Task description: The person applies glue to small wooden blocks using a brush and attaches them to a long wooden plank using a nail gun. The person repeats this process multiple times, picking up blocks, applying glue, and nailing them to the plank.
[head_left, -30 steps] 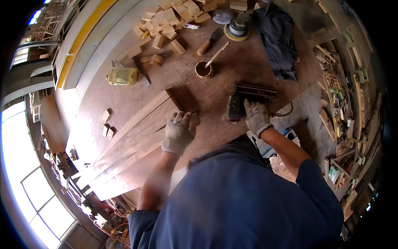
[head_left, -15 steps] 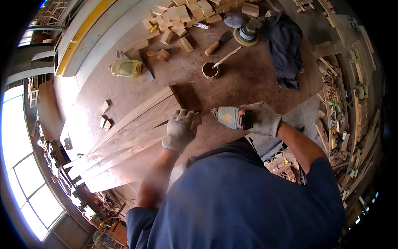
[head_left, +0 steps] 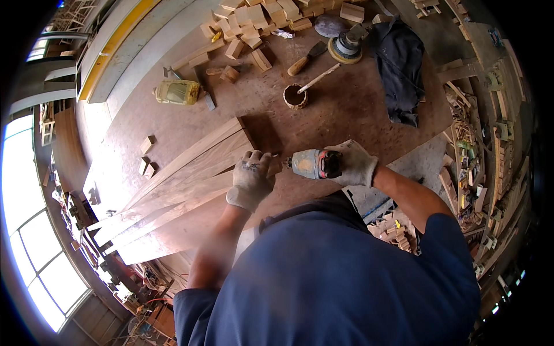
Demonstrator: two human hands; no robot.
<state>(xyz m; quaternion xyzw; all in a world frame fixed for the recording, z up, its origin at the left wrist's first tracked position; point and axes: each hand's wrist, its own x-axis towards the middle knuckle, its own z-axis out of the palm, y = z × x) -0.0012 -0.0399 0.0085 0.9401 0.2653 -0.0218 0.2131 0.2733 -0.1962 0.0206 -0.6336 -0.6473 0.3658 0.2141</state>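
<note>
My gloved left hand [head_left: 252, 179] is closed around the end of a wooden strip [head_left: 275, 166], which pokes out past the fingers toward the right. In my gloved right hand [head_left: 356, 165] is a grey and red cordless drill [head_left: 307, 164], held with its nose pointing left. The drill's tip is close to the end of the strip; whether they touch I cannot tell. Long wooden boards [head_left: 190, 167] lie side by side under and beyond my left hand, fanning toward the lower left.
On the brown tabletop [head_left: 346, 109] stand a pot [head_left: 295, 98] with a stick in it, a scraper [head_left: 306, 59], a sander [head_left: 345, 47] and a bottle of yellowish liquid [head_left: 177, 93]. A dark cloth [head_left: 397, 72] lies at the right, and wood blocks [head_left: 251, 18] are heaped at the back.
My right hand has moved the drill left, bringing its tip up to the end of the wooden strip. My left hand stays almost in place, still gripping the strip.
</note>
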